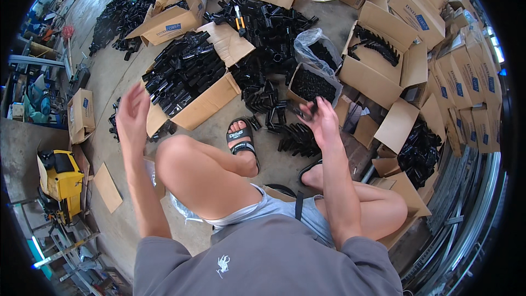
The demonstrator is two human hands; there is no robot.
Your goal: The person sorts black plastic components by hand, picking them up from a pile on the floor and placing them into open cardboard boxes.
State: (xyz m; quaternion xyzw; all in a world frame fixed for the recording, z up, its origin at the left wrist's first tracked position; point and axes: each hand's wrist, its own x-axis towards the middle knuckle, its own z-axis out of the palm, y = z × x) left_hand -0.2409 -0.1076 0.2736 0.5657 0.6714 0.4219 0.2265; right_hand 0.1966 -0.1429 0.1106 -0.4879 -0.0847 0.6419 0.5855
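My right hand is closed round a small black plastic part, its fingers covering much of it. Just beyond it is a small carton filled with little black pieces. My left hand is raised at the near left edge of a larger open carton, its fingers loosely apart with nothing visible in them. That carton holds rows of black tubular plastic parts. Between my hands, more black fittings lie heaped on the floor, with a row of similar parts near my right foot.
An orange-and-black hand tool rests on the far heap. At right stand an open carton with a few black parts, stacked cartons and long metal bars. A yellow machine sits at left.
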